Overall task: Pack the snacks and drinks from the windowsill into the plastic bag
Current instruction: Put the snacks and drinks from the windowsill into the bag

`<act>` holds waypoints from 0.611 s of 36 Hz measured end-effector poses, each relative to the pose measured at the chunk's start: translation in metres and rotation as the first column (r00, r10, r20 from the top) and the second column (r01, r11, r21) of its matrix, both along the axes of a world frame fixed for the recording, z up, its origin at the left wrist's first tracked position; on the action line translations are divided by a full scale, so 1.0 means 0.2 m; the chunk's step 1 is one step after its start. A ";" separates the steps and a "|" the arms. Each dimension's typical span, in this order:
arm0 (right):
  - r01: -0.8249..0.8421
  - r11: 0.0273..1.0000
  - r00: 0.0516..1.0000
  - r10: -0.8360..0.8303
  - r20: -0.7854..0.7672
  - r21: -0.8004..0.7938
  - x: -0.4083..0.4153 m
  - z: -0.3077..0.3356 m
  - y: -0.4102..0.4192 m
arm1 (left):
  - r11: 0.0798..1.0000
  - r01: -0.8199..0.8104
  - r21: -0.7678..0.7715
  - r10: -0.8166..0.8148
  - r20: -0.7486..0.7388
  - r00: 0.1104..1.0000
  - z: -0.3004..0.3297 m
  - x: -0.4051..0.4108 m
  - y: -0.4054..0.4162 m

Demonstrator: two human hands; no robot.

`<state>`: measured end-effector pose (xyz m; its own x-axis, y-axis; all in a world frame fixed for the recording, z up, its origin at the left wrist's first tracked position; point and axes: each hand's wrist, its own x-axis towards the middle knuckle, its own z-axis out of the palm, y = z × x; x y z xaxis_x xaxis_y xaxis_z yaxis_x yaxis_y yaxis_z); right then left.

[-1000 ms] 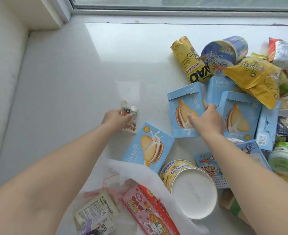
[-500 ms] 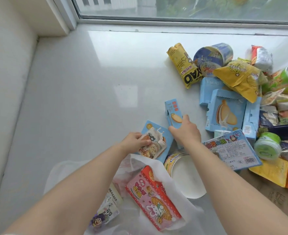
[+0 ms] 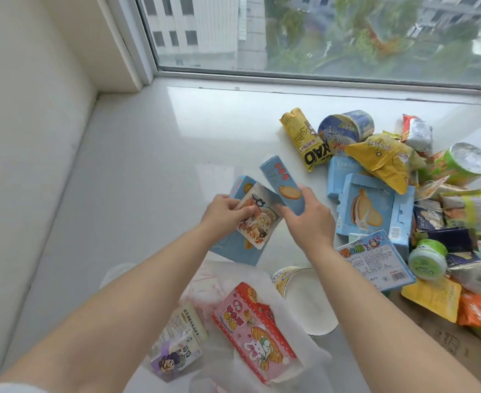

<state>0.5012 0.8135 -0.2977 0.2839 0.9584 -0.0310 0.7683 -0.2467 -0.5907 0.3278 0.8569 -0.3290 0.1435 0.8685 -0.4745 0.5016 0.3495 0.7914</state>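
Observation:
My left hand (image 3: pixel 224 211) grips a small silver snack packet (image 3: pixel 257 219) together with a light blue biscuit box (image 3: pixel 233 246) behind it, both lifted off the sill. My right hand (image 3: pixel 307 218) holds a second light blue biscuit box (image 3: pixel 283 184) upright, edge toward me. The white plastic bag (image 3: pixel 304 355) lies open below my hands, with a pink-red snack box (image 3: pixel 255 330) and a small purple-printed carton (image 3: pixel 177 344) inside. More snacks are heaped on the white windowsill (image 3: pixel 148 165) at the right.
The heap holds a yellow KAO packet (image 3: pixel 304 143), a blue noodle cup (image 3: pixel 344 131), a yellow bag (image 3: pixel 384 160), an opened blue box (image 3: pixel 372 208), a green cup (image 3: pixel 460 163) and a green-lidded jar (image 3: pixel 428 259). A tub with a white lid (image 3: pixel 307 302) lies by the bag. Wall at left, window behind.
Both hands rose from the sill. The left now lifts the blue box along with the silver packet; the right raised its blue box higher. The camera tilted up toward the window.

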 end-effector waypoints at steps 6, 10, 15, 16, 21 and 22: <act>-0.038 0.967 0.999 0.038 0.005 0.252 -0.16 0.15 -0.22 | 0.988 -0.126 0.092 0.121 0.049 0.991 0.23 -0.23 -0.21; -0.048 0.945 0.999 0.049 0.002 0.324 -0.28 0.21 -0.43 | 0.985 -0.161 0.070 0.152 0.114 0.982 0.34 -0.41 -0.45; -0.023 0.950 0.982 0.080 -0.171 0.313 -0.37 0.28 -0.70 | 0.937 -0.338 -0.091 0.348 0.333 0.876 0.35 -0.67 -0.74; -0.017 0.951 0.973 0.087 -0.213 0.309 -0.38 0.28 -0.74 | 0.936 -0.329 -0.127 0.353 0.386 0.853 0.34 -0.72 -0.79; -0.050 0.971 0.955 0.116 -0.274 0.234 -0.40 0.20 -0.95 | 0.982 -0.094 -0.162 0.142 0.313 0.939 0.29 -0.87 -0.94; -0.064 0.977 0.957 0.118 -0.264 0.205 -0.40 0.17 -0.98 | 0.981 -0.034 -0.189 0.080 0.240 0.968 0.27 -0.87 -0.94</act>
